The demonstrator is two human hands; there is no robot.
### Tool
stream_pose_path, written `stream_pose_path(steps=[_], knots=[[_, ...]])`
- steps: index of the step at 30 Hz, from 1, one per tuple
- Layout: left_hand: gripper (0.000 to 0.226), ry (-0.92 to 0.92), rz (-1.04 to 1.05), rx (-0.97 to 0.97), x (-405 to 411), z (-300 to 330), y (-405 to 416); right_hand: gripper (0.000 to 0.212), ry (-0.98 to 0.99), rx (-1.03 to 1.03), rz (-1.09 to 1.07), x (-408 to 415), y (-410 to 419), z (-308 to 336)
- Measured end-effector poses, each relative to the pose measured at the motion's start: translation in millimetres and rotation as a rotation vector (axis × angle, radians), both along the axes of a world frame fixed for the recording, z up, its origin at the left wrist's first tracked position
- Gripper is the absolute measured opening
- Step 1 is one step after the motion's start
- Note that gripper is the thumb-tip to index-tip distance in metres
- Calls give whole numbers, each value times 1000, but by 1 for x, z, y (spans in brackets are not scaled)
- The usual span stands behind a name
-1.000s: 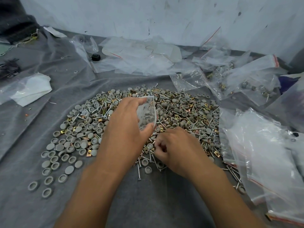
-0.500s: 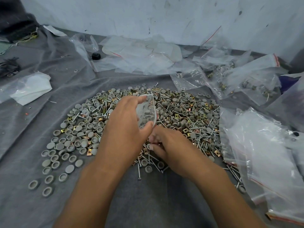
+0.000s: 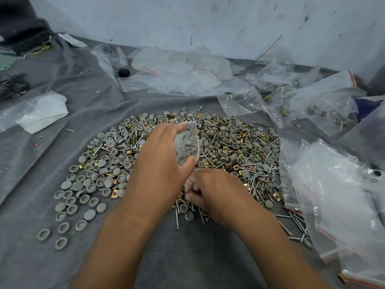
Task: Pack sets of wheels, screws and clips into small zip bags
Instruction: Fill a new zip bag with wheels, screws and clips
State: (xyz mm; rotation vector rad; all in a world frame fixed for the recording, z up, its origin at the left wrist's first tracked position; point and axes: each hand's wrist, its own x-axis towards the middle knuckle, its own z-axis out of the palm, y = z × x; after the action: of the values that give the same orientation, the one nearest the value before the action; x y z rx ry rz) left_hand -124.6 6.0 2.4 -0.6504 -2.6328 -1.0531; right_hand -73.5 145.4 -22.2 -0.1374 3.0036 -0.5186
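Filling one small bag w/ parts

Left hand (image 3: 160,161) holds the bag (image 3: 187,144) open above the pile (image 3: 229,147); some wheels inside. Right hand (image 3: 216,192), fingers curled, picks bits from the pile, prob. screws. Next: drop them in the bag.

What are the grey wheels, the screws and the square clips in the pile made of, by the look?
Grey wheels: probably moulded plastic or rubber; matte, uniform grey, some show a hollow cupped side.
Screws: metal, likely plated steel; bright silvery sheen on thin shanks.
Square clips: thin metal with a brassy to coppery finish, shiny; base metal can't be told.
Zip bag held by the left hand: clear plastic film.
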Motion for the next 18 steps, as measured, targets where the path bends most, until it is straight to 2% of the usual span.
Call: stream_pose_path(steps=[3,6,8,10,12,15,18], knots=[[63,-3,3,-10,1,0,0,7,-39,-44,31,3,5,2],[64,-12,-1,-9,1,1,0,11,-18,-219,-75,6,20,7],[64,-19,-7,-2,3,2,1,8,196,-376,-180,8,29,13],[64,-15,-19,-29,3,2,2,7,562,-506,-250,9,32,23],[63,-16,-41,-49,4,1,4,7,779,-501,-222,9,28,28],[59,-15,-71,-49,7,2,7,8,761,-350,-143,5,22,24],[57,-25,-74,-37,8,3,8,12,797,-407,-212,4,22,21]])
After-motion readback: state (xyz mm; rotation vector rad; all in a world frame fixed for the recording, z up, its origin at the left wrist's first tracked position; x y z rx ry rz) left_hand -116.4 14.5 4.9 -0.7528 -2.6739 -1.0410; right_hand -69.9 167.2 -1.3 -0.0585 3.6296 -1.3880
